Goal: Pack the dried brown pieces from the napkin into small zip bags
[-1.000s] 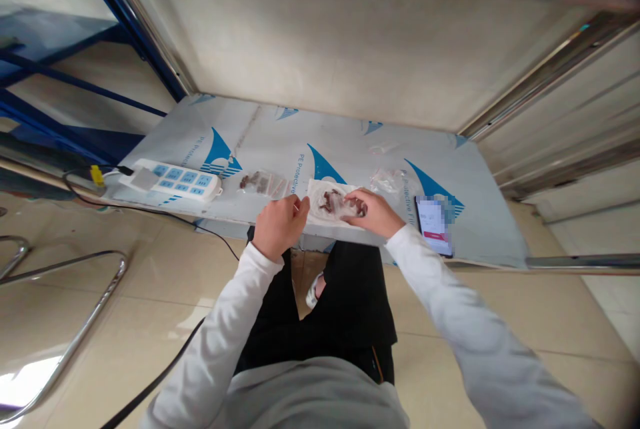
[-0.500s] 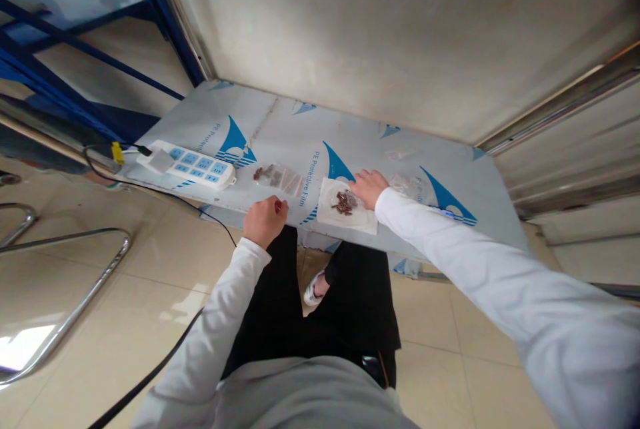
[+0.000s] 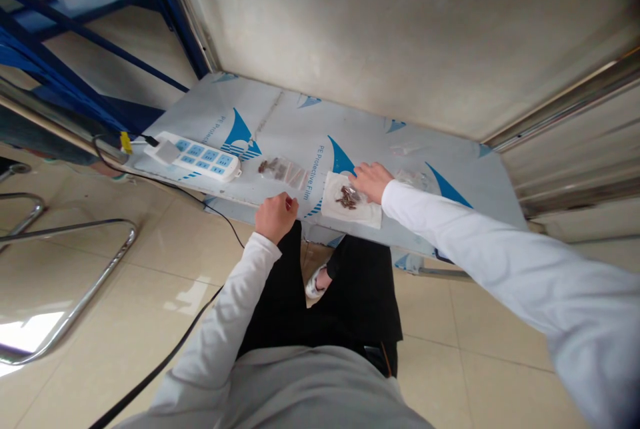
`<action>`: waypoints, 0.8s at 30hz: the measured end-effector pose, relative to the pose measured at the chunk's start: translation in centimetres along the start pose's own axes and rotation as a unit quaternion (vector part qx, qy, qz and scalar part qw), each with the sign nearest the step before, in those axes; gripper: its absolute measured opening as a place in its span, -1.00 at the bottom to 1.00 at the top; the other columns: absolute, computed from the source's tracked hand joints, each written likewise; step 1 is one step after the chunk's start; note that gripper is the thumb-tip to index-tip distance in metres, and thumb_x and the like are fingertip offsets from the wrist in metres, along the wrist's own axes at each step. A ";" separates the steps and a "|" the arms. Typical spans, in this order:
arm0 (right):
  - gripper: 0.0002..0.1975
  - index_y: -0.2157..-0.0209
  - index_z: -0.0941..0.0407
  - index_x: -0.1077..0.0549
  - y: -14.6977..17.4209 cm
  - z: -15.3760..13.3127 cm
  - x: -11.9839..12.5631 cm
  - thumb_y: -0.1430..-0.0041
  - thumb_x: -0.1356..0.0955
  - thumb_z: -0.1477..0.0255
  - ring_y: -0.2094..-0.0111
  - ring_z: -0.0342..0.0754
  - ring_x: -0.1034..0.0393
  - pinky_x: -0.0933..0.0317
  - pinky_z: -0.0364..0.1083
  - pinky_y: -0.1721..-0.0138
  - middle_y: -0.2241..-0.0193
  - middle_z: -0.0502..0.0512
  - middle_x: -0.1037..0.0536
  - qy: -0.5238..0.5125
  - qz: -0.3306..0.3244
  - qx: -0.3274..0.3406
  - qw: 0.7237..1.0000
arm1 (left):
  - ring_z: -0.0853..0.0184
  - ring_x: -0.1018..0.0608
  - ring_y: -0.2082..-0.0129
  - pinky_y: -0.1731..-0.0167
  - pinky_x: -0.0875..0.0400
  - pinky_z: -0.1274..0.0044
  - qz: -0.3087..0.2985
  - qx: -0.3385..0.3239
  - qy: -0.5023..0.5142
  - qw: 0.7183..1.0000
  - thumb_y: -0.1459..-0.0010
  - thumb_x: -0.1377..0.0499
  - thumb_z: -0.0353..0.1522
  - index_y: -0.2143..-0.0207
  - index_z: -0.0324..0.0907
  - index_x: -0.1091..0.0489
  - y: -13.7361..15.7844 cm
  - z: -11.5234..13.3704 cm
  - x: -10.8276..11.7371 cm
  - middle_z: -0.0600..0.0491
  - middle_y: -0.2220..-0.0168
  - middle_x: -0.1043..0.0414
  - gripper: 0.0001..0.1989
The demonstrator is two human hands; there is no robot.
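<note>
Near the front edge of the table, my left hand is closed, thumb against curled fingers; whatever it pinches is too small to make out. My right hand reaches over the back right of a white paper sheet, palm down, with its fingers bent together and their tips partly hidden. Beside those fingertips lies a heap of small brown screw-like pieces, with a shine like clear plastic near it. Between my hands and farther back is a clear plastic bag with small dark pieces at its left end.
A white power strip with a plug and black cable lies on the left of the film-covered table. More clear plastic lies right of my right hand. A wall rises behind, and a metal chair frame stands on the left.
The camera view has shifted slightly. My left hand has moved a little to the right, still closed. My right hand stays by the heap, with little visible movement.
</note>
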State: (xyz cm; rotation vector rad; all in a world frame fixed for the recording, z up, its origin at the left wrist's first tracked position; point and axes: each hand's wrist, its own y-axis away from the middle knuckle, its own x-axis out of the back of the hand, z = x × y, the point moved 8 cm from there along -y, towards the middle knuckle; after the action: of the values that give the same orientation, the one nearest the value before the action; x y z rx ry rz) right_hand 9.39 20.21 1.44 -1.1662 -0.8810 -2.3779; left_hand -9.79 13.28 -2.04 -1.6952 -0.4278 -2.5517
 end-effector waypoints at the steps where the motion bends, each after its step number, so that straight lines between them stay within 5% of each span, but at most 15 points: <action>1: -0.60 0.05 0.20 -0.42 0.0 0.1 -0.2 -0.01 -0.43 0.52 0.05 0.14 -0.29 -0.13 -0.01 0.17 0.09 0.29 -0.48 0.000 -0.005 0.003 1.000 | 0.10 -0.58 0.22 0.31 -0.36 0.42 -0.002 0.000 0.002 1.000 -0.19 0.02 -0.19 0.30 -0.12 -0.47 0.0 0.0 -0.1 -0.09 0.29 -0.57 -0.68; 7: -0.82 0.21 0.15 -0.51 0.7 0.8 -0.5 -0.11 -0.35 0.50 0.07 0.16 -0.30 -0.09 0.02 0.17 0.16 0.28 -0.51 -0.017 0.006 -0.007 1.000 | 0.12 -0.57 0.20 0.28 -0.36 0.43 -0.006 0.010 0.017 1.000 -0.20 0.01 -0.19 0.29 -0.12 -0.47 0.0 -0.5 -0.2 -0.08 0.27 -0.57 -0.69; 15: -0.65 0.13 0.25 -0.42 2.6 2.1 -1.3 -0.04 -0.44 0.42 0.10 0.18 -0.28 -0.04 0.00 0.22 0.16 0.35 -0.47 -0.053 0.065 -0.044 0.995 | 0.22 -0.57 0.28 0.30 -0.33 0.48 0.064 -0.011 0.057 0.996 -0.20 -0.02 -0.26 0.26 -0.13 -0.44 -1.1 -0.9 0.3 -0.02 0.29 -0.57 -0.76; 24: -0.76 0.20 0.19 -0.46 4.2 4.7 -2.0 -0.09 -0.40 0.38 0.15 0.14 -0.34 -0.09 0.00 0.22 0.24 0.26 -0.53 -0.125 0.096 -0.080 0.984 | 0.25 -0.52 0.23 0.24 -0.33 0.49 0.138 -0.058 0.076 0.986 -0.18 -0.06 -0.31 0.16 -0.20 -0.40 -3.5 -0.2 0.5 -0.04 0.23 -0.51 -0.76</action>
State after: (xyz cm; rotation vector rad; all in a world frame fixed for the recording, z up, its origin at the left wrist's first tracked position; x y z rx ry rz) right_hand 15.69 20.29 3.62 -1.5642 -0.6249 -2.2094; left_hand -10.82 16.64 -2.33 -1.4584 -0.0316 -2.5151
